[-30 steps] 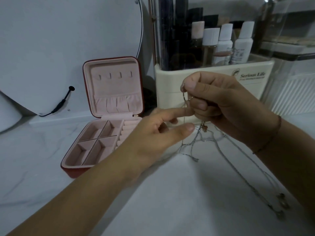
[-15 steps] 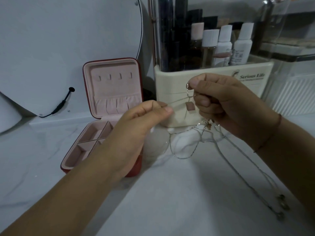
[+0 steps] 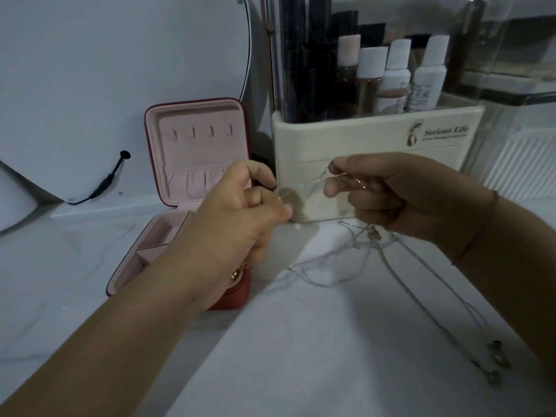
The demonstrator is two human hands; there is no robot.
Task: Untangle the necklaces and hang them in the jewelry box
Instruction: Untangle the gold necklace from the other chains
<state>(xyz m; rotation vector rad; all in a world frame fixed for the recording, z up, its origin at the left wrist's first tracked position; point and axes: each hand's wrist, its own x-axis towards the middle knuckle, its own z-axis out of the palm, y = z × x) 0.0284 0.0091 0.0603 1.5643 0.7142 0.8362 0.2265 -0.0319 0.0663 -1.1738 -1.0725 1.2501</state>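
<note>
head view | single camera | looks forward and down, close over marble counter [image 3: 301, 356] | no second view

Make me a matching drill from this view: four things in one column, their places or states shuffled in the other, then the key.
1. jewelry box
2. left hand
3. necklaces
4. bottles

A. standing in the cream organizer
B. open, hooks bare
C. tangled, trailing on the table
D. pinching a fine chain, opposite the right hand

Pairs: 1-B, 2-D, 3-C, 4-A
</note>
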